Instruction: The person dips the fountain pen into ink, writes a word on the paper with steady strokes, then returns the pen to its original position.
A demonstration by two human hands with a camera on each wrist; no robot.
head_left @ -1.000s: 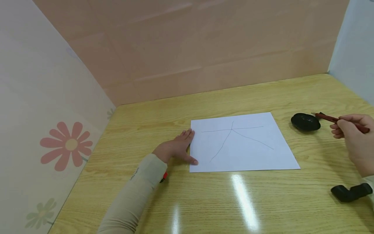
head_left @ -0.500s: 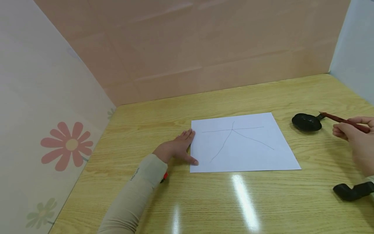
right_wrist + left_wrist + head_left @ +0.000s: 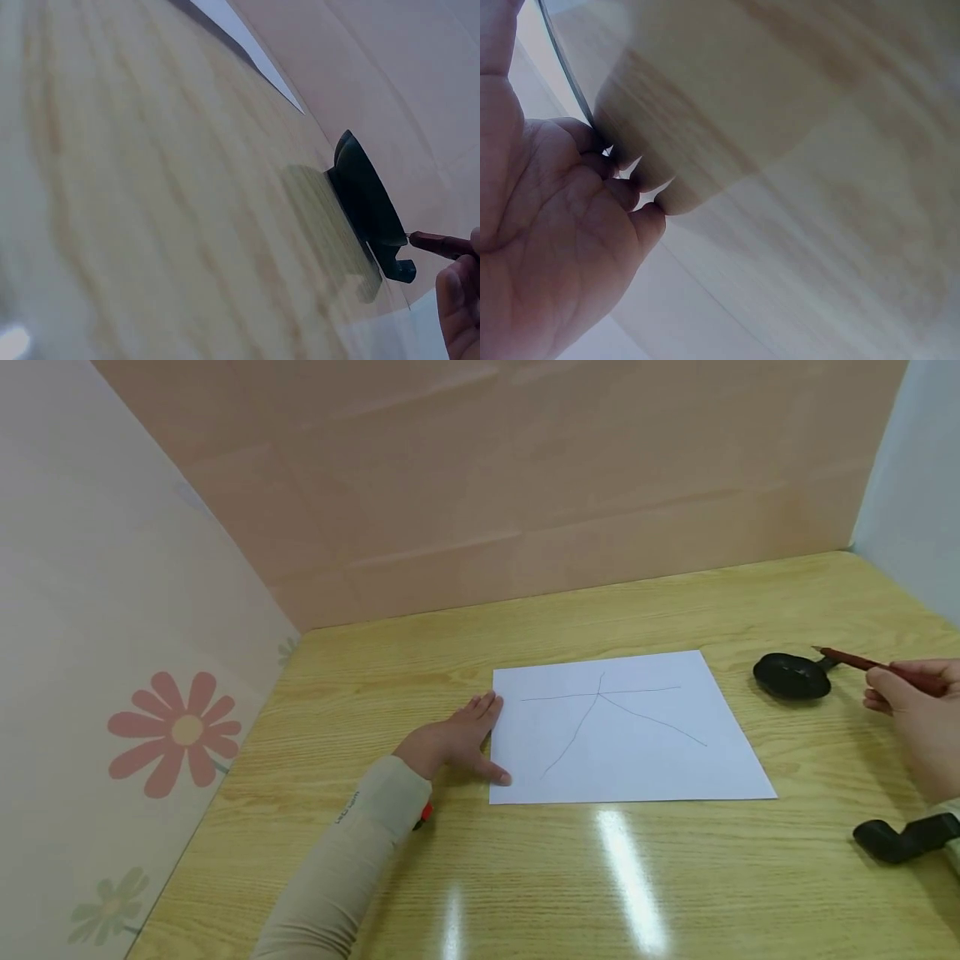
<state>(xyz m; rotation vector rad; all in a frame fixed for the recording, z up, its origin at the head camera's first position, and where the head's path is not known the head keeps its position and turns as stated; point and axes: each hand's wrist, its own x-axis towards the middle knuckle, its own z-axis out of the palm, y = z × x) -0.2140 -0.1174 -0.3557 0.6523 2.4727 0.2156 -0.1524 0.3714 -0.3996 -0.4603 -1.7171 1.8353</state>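
Observation:
My left hand (image 3: 468, 739) rests with its fingers spread along the left edge of a white sheet of paper (image 3: 637, 760), the thumb lying over its lower left corner. Thin dark lines cross on the sheet: one nearly level, a short upright and two slanting strokes. At the right, my right hand (image 3: 918, 702) pinches a dark red pen (image 3: 855, 660) with a thin pointed tip, aimed left. Below the tip lies a small black dish (image 3: 792, 677) with a short handle. In the right wrist view the pen tip overlaps the end of the dish (image 3: 367, 191) near its handle.
The wooden table (image 3: 360, 693) meets a brownish back wall (image 3: 525, 485) and a flower-patterned wall (image 3: 183, 727) on the left. A black camera piece (image 3: 900, 841) sits at the right wrist. A red and black bit (image 3: 424, 815) shows beneath the left sleeve.
The right hand has drawn the pen tip slightly right relative to the black dish, then a little back left. The left hand and the paper keep their place.

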